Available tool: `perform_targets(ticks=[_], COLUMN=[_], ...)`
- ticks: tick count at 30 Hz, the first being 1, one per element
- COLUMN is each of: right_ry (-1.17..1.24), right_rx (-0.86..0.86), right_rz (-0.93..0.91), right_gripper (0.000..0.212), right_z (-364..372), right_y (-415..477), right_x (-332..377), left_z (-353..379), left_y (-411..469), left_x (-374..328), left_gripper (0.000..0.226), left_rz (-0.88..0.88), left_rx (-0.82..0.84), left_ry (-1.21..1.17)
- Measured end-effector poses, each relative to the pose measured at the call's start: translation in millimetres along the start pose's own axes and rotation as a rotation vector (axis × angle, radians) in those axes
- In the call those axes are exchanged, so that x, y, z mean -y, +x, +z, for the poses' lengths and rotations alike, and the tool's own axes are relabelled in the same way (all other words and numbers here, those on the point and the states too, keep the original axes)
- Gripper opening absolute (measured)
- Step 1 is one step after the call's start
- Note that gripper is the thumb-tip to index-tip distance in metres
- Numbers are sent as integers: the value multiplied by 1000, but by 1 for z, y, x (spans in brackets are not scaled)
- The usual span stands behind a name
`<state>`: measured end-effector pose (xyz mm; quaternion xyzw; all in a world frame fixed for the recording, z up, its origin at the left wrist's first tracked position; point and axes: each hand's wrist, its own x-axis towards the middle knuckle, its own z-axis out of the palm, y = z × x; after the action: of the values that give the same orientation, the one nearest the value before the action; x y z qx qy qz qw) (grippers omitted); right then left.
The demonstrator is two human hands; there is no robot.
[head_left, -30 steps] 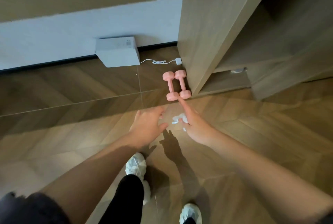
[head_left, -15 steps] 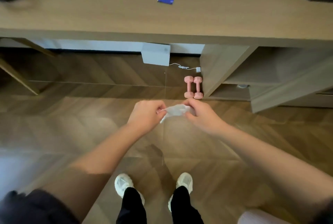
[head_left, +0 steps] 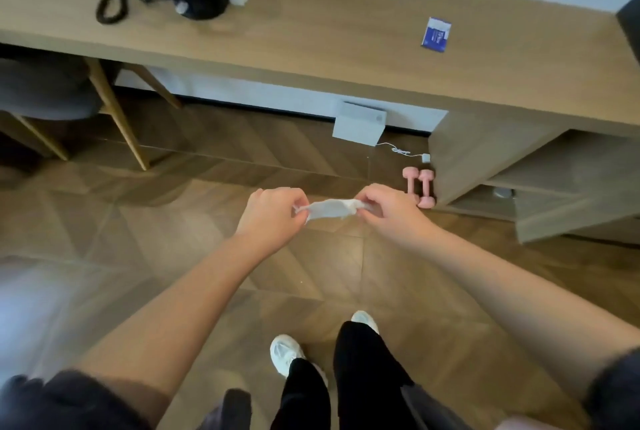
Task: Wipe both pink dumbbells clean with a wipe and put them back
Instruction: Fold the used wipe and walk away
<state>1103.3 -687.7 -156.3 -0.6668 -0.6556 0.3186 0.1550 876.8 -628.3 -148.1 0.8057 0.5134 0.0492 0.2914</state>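
Head view. The left hand and the right hand are raised in front of the body with the wipe drawn taut between them. Each hand pinches one end with its fingers curled in. The wipe looks like a crumpled strip, not a flat sheet.

The dumbbells lie side by side on the floor just beyond the right hand, whose knuckles partly hide their near ends. They sit close against the cabinet, and neither hand touches them. Farther ahead of the right hand, a blue sachet lies on the surface. A white box stands under the surface, ahead of the gap between the hands.

The step in hand appears to be opening out the wipe. It would go best with an even pull at both ends, gentle enough not to tear it, until a broad flat face shows. That face could then be draped over the fingers of one hand, leaving the other free to lift. The dumbbell farther from the cabinet looks easier to take first, by its handle. Turning it in the wipe would cover both heads and the handle. Whether either dumbbell is clean cannot be told from here.
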Motion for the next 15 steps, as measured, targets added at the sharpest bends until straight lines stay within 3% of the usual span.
perform_targets(ticks=[7, 15], right_ry=[-61, -89], right_rx=[114, 204], right_rz=[-168, -268], right_gripper=[6, 10], right_z=[36, 93], right_y=[70, 200], right_x=[94, 191], left_z=[-53, -126], left_y=[-23, 8], left_x=[85, 215], left_gripper=[10, 8], left_rz=[-130, -309], left_rx=[-97, -132], left_ry=[-34, -58])
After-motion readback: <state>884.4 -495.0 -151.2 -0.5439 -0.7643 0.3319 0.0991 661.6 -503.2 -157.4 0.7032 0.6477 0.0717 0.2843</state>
